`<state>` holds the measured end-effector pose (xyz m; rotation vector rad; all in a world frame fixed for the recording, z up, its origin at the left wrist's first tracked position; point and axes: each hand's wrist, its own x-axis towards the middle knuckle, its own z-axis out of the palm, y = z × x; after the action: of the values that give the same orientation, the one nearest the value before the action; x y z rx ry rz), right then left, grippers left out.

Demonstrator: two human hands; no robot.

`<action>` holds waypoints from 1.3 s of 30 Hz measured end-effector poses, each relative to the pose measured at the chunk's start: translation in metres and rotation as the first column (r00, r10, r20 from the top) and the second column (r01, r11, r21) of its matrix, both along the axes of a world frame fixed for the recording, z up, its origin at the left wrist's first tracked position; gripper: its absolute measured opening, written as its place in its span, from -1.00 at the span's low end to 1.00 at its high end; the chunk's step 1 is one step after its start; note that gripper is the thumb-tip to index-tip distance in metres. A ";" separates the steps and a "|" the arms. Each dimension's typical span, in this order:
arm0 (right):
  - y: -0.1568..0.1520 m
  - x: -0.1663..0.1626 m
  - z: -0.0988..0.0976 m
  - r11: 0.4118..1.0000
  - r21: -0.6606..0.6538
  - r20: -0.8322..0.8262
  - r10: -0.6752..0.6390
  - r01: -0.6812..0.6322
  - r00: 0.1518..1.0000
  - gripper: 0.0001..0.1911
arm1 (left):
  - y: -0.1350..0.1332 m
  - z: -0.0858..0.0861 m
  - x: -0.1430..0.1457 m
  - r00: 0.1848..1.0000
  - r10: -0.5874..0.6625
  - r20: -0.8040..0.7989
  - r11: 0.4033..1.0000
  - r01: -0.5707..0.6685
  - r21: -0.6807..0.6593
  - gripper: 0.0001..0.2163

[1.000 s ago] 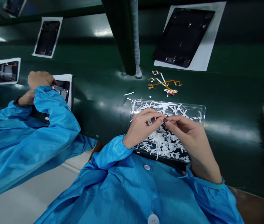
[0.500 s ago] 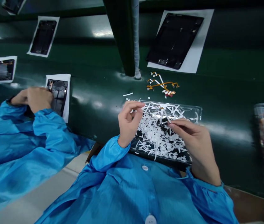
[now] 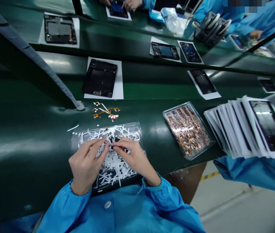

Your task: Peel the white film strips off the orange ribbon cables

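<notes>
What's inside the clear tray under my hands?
Inside the clear tray lie loose white strips. Your left hand and right hand block part of the view; the strips hide whatever lies beneath them.

Dim, cool light covers the scene. Pale glare smears the glossy dark-green desk (image 3: 153, 129) left of and beyond the bare hands (image 3: 85, 165), which look fairly sharp. Bright reflections streak the clear plastic box of copper-coloured pieces (image 3: 200, 151) to their right. Farther right, the blue-sleeved co-workers (image 3: 261, 24) blur; wide-angle stretching bends the edges, and the near-right corner darkens.
</notes>
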<state>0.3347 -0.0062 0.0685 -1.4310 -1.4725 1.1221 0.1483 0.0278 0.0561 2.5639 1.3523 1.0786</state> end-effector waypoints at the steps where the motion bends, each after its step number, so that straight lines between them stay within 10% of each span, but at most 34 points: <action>1: -0.001 0.000 -0.001 1.000 0.006 0.003 0.009 -0.009 1.000 -0.79 | 0.000 0.000 -0.001 1.000 -0.026 -0.016 1.000 0.026 0.001 -0.71; 23: -0.001 0.002 0.006 0.996 0.022 0.216 0.080 -0.086 0.973 -0.77 | 0.009 0.006 0.004 0.972 -0.169 -0.163 0.985 0.174 0.019 -0.94; 34: -0.014 0.079 0.020 0.997 0.005 0.186 -0.079 0.079 0.979 -0.74 | 0.016 -0.016 -0.028 0.996 0.072 -0.053 0.968 -0.082 -0.237 -0.82; 39: -0.005 0.074 0.029 0.995 -0.086 0.329 0.066 -0.039 0.942 -0.30 | 0.010 -0.001 -0.011 0.953 -0.035 0.300 0.906 0.157 -0.392 -0.70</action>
<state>0.4082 -0.0116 0.0973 -1.7085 -1.7227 1.0151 0.1375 0.0373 0.0556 2.0563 1.2095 0.9747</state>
